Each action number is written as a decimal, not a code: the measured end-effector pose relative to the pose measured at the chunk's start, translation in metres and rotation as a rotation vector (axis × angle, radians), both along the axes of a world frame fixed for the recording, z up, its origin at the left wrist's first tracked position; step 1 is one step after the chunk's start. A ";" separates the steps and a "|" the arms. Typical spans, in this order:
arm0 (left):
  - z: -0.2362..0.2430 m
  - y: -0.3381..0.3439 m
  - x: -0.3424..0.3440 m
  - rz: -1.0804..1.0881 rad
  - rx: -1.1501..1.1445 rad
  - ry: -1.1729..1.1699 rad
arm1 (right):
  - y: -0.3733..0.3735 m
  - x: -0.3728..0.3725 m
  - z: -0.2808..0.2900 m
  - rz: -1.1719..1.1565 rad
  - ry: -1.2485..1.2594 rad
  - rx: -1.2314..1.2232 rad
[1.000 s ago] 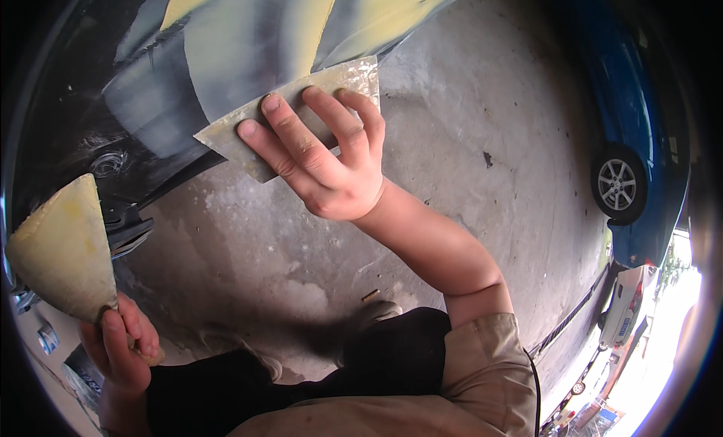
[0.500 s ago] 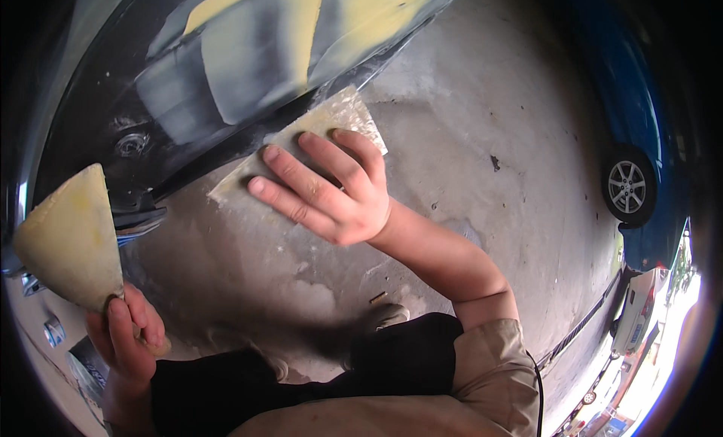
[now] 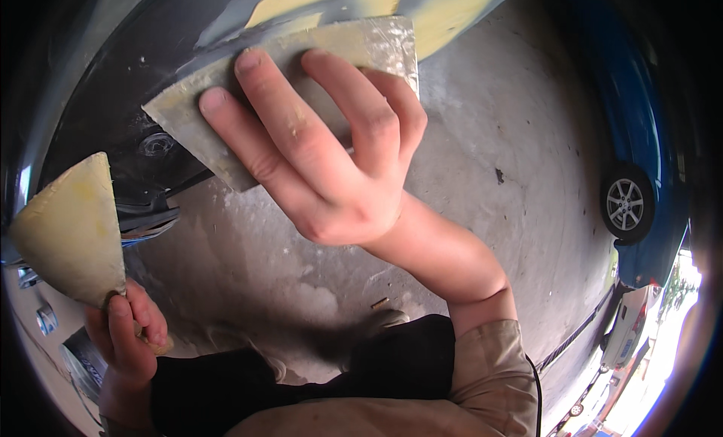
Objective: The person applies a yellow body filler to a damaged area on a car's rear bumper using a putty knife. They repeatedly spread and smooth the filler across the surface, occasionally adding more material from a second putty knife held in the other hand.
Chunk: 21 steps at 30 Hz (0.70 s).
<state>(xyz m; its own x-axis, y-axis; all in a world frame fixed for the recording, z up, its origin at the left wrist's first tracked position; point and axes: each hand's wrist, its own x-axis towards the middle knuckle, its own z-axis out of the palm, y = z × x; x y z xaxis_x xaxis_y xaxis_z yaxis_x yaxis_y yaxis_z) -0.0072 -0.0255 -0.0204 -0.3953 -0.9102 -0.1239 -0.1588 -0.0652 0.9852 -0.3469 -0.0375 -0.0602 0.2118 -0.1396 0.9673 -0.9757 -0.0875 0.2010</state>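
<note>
My left hand point(image 3: 132, 331) is closed round the handle of a wide putty knife point(image 3: 75, 226). The knife's fan-shaped blade points up and is coated in pale yellow filler. Higher up, my right hand point(image 3: 331, 166) grips a flat rectangular filler spreader point(image 3: 188, 112), fingers splayed over its face and the thumb hidden beneath. Its far edge overlaps a dark car body panel point(image 3: 113, 98); whether it touches the panel I cannot tell. Yellow filler patches point(image 3: 444, 19) over grey blended areas show on the panel beyond the spreader.
Stained concrete floor point(image 3: 512, 234) spreads below the panel. A blue car point(image 3: 648, 136) with a silver-spoked wheel point(image 3: 626, 202) stands on the right, a white car point(image 3: 631, 324) behind it. My shoe point(image 3: 388, 319) and dark trouser legs are at the bottom.
My right hand has risen toward the view with the spreader, which now covers more of the panel and its filler patches. The left hand and putty knife are nearly still.
</note>
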 end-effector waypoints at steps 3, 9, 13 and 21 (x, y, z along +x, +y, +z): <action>0.000 -0.002 -0.001 0.006 -0.064 -0.058 | 0.003 0.004 -0.019 -0.041 0.028 0.034; -0.004 0.003 -0.005 0.085 -0.014 -0.029 | 0.014 0.008 -0.062 -0.041 0.047 0.124; -0.002 0.001 0.001 -0.018 -0.041 -0.026 | 0.013 0.008 -0.084 -0.039 0.045 0.126; 0.005 0.004 0.004 -0.230 -0.083 0.119 | 0.004 -0.003 -0.104 -0.007 0.098 0.108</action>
<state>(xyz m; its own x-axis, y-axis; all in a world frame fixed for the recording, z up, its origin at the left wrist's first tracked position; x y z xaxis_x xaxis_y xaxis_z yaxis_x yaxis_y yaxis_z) -0.0029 -0.0218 -0.0152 -0.6004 -0.7996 0.0075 -0.0426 0.0414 0.9982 -0.3497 -0.0338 -0.1646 0.3036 -0.2433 0.9212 -0.9524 -0.1069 0.2856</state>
